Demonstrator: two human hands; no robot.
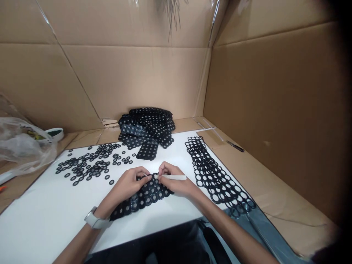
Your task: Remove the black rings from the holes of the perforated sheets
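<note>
My left hand (134, 181), with a pale watch (95, 219) on its wrist, is closed in a pinch at the upper edge of a black piece made of joined rings (150, 196). Light discs show in the middles of its rings. A white pen-like tool (174, 177) is gripped in my right hand (172, 179), its narrow end pointing left toward that same edge. The fingertips of both hands nearly meet there; what exactly lies between them is too small to make out. The piece lies on the white board (55, 205), partly hidden under my hands.
Loose black rings (93, 165) are scattered at left. Folded dotted black pieces (148, 126) are piled behind. A black ring mesh (211, 168) lies at right, near a dark cutter-like tool (235, 146). A plastic bag (24, 146) and white tub (55, 135) stand far left; cardboard walls (151, 77) surround everything.
</note>
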